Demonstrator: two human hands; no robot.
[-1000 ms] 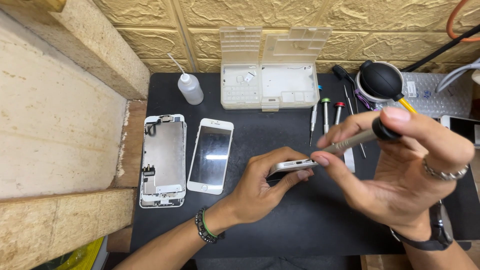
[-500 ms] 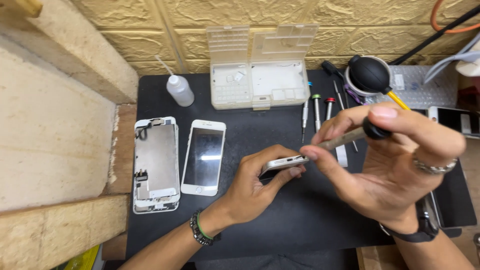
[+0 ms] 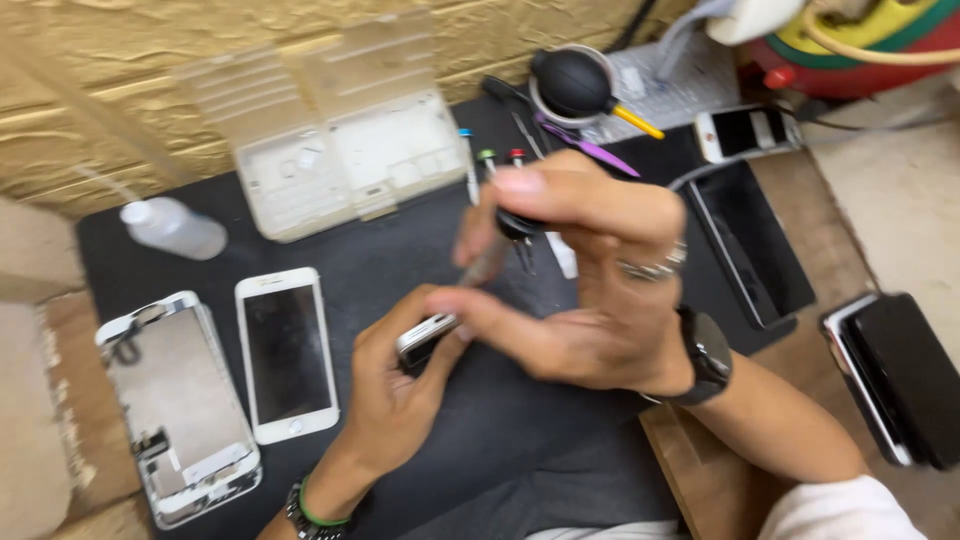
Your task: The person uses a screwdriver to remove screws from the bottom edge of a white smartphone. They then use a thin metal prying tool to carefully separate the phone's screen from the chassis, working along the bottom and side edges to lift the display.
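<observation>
Gripping a silver phone body (image 3: pixel 425 338) edge-up in the left hand (image 3: pixel 395 390), above the middle of the desk (image 3: pixel 520 430); showing only a thin metallic rim (blurred, detail hard to tell). Pinching a screwdriver (image 3: pixel 495 250) in the right hand (image 3: pixel 590 290), dark cap under the forefinger, tip meeting the phone body's upper end. Lying flat toward the left edge: a white phone (image 3: pixel 288 352) and an opened phone frame (image 3: pixel 178 405). Sitting along the far edge: a clear parts box (image 3: pixel 330 150).
</observation>
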